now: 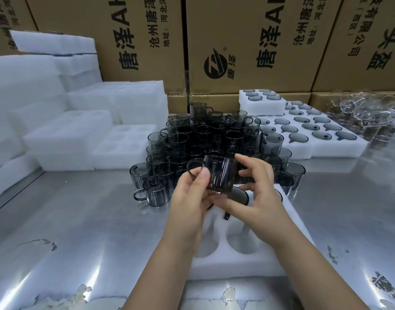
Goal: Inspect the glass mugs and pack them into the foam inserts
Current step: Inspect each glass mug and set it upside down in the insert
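A smoky grey glass mug (221, 173) is held up on its side above a white foam insert (232, 260). My left hand (189, 198) holds it from the left, thumb by its handle. My right hand (257, 198) holds it from the right, with curled fingers on its body and the thumb under it. The insert lies on the metal table in front of me. One mug (239, 195) sits in a far pocket of the insert, and its two near pockets are bare. A heap of grey mugs (205, 139) stands behind my hands.
Stacks of blank foam inserts (68, 130) fill the left side. Filled inserts (315, 130) lie at the back right, with a smaller filled one (262, 102) on top. Clear glassware (366, 110) sits at the far right. Cardboard boxes (248, 41) wall off the back.
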